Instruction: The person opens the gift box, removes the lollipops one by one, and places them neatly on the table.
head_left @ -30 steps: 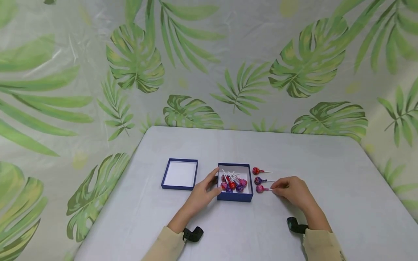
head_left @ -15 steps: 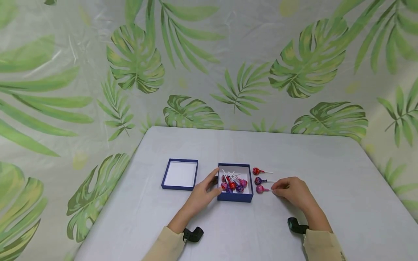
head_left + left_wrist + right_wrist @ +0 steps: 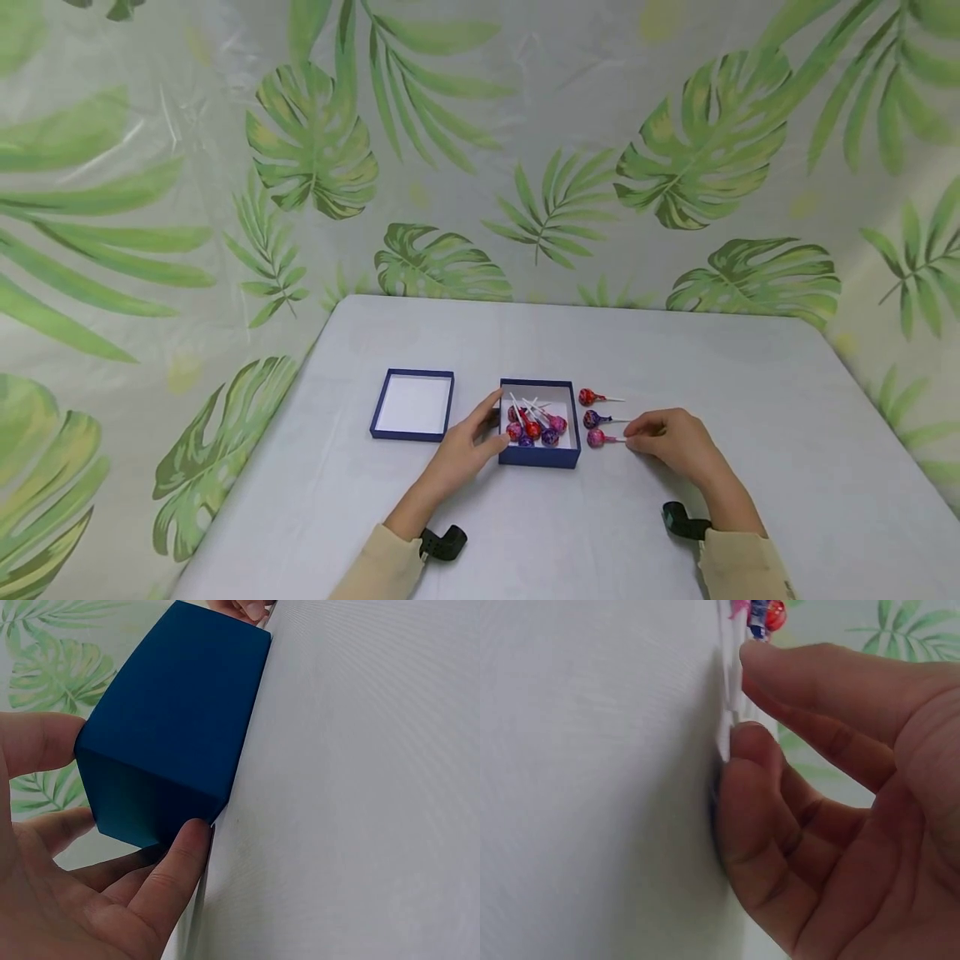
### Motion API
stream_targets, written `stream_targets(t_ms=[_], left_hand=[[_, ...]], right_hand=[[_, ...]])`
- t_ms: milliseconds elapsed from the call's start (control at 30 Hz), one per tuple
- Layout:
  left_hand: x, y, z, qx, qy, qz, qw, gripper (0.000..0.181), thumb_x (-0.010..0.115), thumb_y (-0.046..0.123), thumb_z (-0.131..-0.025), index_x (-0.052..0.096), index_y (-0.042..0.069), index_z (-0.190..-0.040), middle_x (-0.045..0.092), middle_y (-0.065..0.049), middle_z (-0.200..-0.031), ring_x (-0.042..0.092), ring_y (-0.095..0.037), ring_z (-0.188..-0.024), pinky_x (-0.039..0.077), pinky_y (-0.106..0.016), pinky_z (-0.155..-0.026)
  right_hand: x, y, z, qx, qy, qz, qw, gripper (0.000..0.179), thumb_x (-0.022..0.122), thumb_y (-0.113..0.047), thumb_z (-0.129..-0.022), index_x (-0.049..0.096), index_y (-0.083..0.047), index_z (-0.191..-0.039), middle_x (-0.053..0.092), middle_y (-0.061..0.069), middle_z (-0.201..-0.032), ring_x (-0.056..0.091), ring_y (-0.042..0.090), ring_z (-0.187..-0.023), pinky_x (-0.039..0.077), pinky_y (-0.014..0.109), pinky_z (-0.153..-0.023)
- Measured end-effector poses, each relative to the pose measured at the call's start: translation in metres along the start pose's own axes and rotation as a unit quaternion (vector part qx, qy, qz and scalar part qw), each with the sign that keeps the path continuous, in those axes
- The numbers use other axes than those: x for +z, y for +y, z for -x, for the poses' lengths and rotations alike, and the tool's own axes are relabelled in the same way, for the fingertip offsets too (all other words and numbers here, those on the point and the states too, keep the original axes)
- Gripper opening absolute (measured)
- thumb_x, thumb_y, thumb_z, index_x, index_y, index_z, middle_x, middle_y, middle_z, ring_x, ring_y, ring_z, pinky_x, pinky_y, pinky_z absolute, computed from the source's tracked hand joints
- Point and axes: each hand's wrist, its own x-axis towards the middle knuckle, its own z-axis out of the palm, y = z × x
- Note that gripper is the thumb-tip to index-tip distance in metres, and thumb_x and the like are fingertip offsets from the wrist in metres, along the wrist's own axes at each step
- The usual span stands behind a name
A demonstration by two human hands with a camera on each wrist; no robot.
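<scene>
In the head view my left hand [image 3: 465,454] holds the left side of an open blue box [image 3: 538,457]. Its thumb is at the near corner and a finger reaches the far corner. The left wrist view shows the fingers around the blue box's end [image 3: 172,712]. Inside the box lie several wrapped lollipops [image 3: 532,430], sticks crossing. To the right, my right hand [image 3: 675,442] has bent fingers and thumb at the stick end of a pink lollipop [image 3: 596,437] on the table. Above it lie a purple lollipop [image 3: 592,418] and a red lollipop [image 3: 587,397], roughly parallel.
A square blue-rimmed lid [image 3: 412,436], white inside, lies left of the box. Everything rests on a white-covered table [image 3: 570,533]. A leaf-patterned sheet [image 3: 450,167] hangs behind and at the sides.
Both hands keep their places at the box and the pink lollipop. The whole head view has shifted down slightly.
</scene>
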Motion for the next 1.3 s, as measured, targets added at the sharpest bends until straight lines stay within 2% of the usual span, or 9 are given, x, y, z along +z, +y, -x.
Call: stream_targets(t_ms=[200, 367, 533, 733, 1033, 1300], left_hand=[[0.001, -0.001, 0.0, 0.004, 0.003, 0.0, 1.0, 0.069, 0.063, 0.029, -0.099, 0.03, 0.031, -0.16, 0.038, -0.013, -0.158, 0.042, -0.031, -0.141, 0.038, -0.044, -0.113], [0.001, -0.001, -0.001, 0.004, 0.001, 0.001, 1.0, 0.068, 0.063, 0.028, -0.099, 0.03, 0.031, -0.16, 0.039, -0.014, -0.157, 0.042, -0.032, -0.141, 0.037, -0.044, -0.113], [0.0, -0.001, 0.001, -0.006, -0.002, 0.003, 1.0, 0.068, 0.062, 0.031, -0.099, 0.031, 0.032, -0.159, 0.039, -0.015, -0.156, 0.041, -0.033, -0.141, 0.037, -0.046, -0.113], [0.0, -0.002, 0.001, 0.003, 0.0, 0.005, 1.0, 0.068, 0.062, 0.031, -0.099, 0.03, 0.032, -0.16, 0.041, -0.016, -0.155, 0.042, -0.032, -0.141, 0.037, -0.045, -0.113], [-0.001, -0.005, 0.0, 0.007, 0.001, 0.003, 1.0, 0.068, 0.063, 0.03, -0.099, 0.031, 0.031, -0.159, 0.042, -0.015, -0.155, 0.043, -0.031, -0.14, 0.037, -0.044, -0.113], [0.0, -0.006, -0.001, 0.007, -0.001, 0.007, 1.0, 0.068, 0.063, 0.029, -0.099, 0.031, 0.03, -0.159, 0.043, -0.013, -0.154, 0.044, -0.029, -0.14, 0.038, -0.042, -0.113]], right_hand=[[-0.007, -0.006, 0.002, -0.008, -0.01, -0.008, 0.9999, 0.015, 0.075, -0.018, -0.09, 0.076, -0.013, -0.104, 0.066, 0.003, -0.09, 0.058, 0.022, -0.078, 0.052, 0.033, -0.064], [-0.013, -0.016, 0.001, -0.028, -0.001, 0.008, 0.9996, 0.021, 0.075, -0.022, -0.09, 0.075, -0.013, -0.108, 0.067, 0.001, -0.093, 0.061, 0.021, -0.083, 0.052, 0.033, -0.065], [-0.016, -0.033, -0.002, -0.062, 0.007, 0.017, 0.9979, 0.025, 0.076, -0.024, -0.089, 0.075, -0.012, -0.111, 0.068, 0.0, -0.095, 0.064, 0.022, -0.089, 0.051, 0.034, -0.067], [-0.017, -0.059, -0.008, -0.087, 0.017, 0.015, 0.9959, 0.024, 0.075, -0.024, -0.09, 0.075, -0.014, -0.112, 0.069, -0.001, -0.095, 0.064, 0.023, -0.09, 0.053, 0.035, -0.069], [-0.009, -0.091, -0.017, -0.115, 0.011, -0.003, 0.9933, 0.022, 0.076, -0.022, -0.09, 0.075, -0.013, -0.11, 0.069, -0.001, -0.092, 0.064, 0.022, -0.086, 0.054, 0.034, -0.07], [0.008, -0.115, -0.022, -0.133, 0.019, -0.012, 0.9909, 0.018, 0.077, -0.023, -0.089, 0.076, -0.018, -0.106, 0.07, -0.004, -0.091, 0.063, 0.018, -0.086, 0.057, 0.037, -0.076]])
